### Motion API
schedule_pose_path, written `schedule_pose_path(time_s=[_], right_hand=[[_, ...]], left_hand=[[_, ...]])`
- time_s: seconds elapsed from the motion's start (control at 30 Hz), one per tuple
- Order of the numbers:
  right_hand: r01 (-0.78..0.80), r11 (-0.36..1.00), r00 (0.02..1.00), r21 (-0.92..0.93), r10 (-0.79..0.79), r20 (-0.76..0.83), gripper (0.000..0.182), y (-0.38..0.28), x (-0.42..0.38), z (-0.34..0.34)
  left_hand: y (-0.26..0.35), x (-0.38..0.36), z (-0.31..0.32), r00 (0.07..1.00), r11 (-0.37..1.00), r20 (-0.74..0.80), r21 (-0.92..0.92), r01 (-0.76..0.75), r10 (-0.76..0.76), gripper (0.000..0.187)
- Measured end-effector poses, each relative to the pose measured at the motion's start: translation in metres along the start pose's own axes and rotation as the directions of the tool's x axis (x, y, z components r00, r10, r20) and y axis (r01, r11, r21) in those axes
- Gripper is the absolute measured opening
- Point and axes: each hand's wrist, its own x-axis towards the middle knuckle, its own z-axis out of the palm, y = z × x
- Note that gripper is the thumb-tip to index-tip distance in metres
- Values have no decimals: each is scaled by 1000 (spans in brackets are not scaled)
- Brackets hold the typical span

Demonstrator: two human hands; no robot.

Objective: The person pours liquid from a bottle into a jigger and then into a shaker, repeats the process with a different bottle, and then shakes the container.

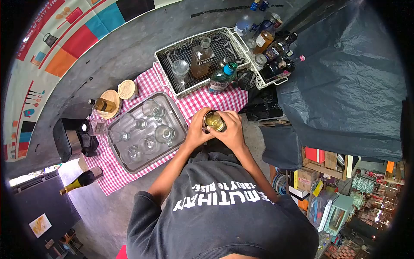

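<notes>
A drinking glass [214, 121] with pale yellow liquid is held close in front of my torso, its round opening facing up toward me. My left hand [199, 129] curves around its left side, the fingertips at the far rim. From the other side my right hand [233, 130] is closed around the same glass. Just beyond the hands, a green bottle with a teal cap [223, 77] stands on the checked cloth. To the left lies a grey metal tray [176, 113] bearing several clear glasses and glass mugs [164, 134].
A white wire rack [161, 56] holds a brown liquor bottle [202, 60] and a stemmed glass [180, 70]. Several bottles [264, 39] crowd its right end. A dark-green bottle with gold foil [82, 180] lies at the left near a black appliance [64, 139]. Dark sheeting [340, 86] hangs right.
</notes>
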Motion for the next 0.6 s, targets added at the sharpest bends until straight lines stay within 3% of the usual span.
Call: schedule_pose_path(time_s=[0.6], right_hand=[[-40,999,998,-29,41,37,52,3,5,0]], left_hand=[[-3,3,1,998,999,42,0,51,-51,79]])
